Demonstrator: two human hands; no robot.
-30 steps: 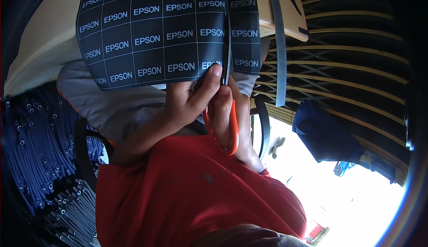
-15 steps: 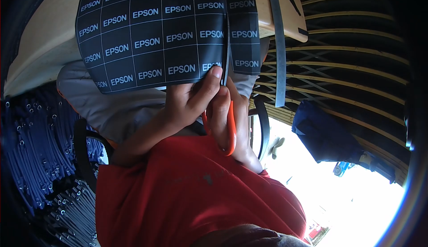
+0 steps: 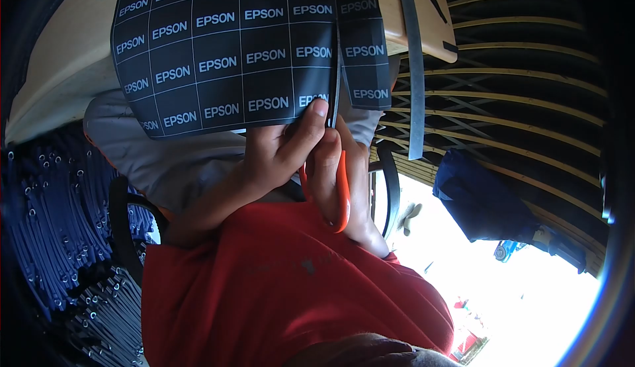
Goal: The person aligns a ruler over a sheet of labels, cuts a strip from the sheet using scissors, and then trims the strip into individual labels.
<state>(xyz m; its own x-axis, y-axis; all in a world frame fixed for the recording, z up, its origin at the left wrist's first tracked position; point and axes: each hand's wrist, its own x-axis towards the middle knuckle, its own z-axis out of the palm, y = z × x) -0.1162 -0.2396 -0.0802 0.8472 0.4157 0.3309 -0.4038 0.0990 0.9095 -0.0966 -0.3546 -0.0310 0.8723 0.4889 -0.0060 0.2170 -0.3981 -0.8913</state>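
Observation:
A black sheet (image 3: 218, 39) printed with rows of white EPSON labels and thin grid lines hangs over the table edge toward me. My left hand (image 3: 274, 158) is closed on its lower edge, the thumb on top near the right corner label. My right hand (image 3: 326, 165) grips orange-handled scissors (image 3: 343, 198), whose blades point up along a cut in the sheet. Right of the blades, a narrow strip of the same sheet (image 3: 362, 33) hangs separated at its lower end. The fingers under the sheet are hidden.
Behind the sheet is a light wooden table (image 3: 73, 56). A long grey strip (image 3: 415, 82) dangles off its right side. Bundles of dark straps with metal rings (image 3: 59, 215) hang at the left. Right are a slatted gate (image 3: 516, 95) and a dark blue cloth (image 3: 483, 195).
The lower end of the narrow printed strip has swung slightly right, widening the gap beside the blades. Both hands and the scissors stay almost in place.

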